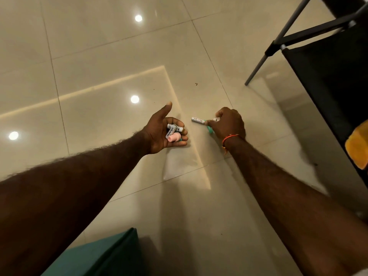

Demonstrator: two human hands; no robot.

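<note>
Item: battery [198, 119], lying on floor [119, 56], centre of frame. Grip of right hand [229, 124] is pinching its end; left hand [165, 134] is cupping gathered batteries [171, 130]. Judged best: lifting level, dropping into palm.

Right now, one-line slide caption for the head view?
Left hand cups small white markers palm-up; right hand pinches another marker near the glossy tiled floor.
</note>
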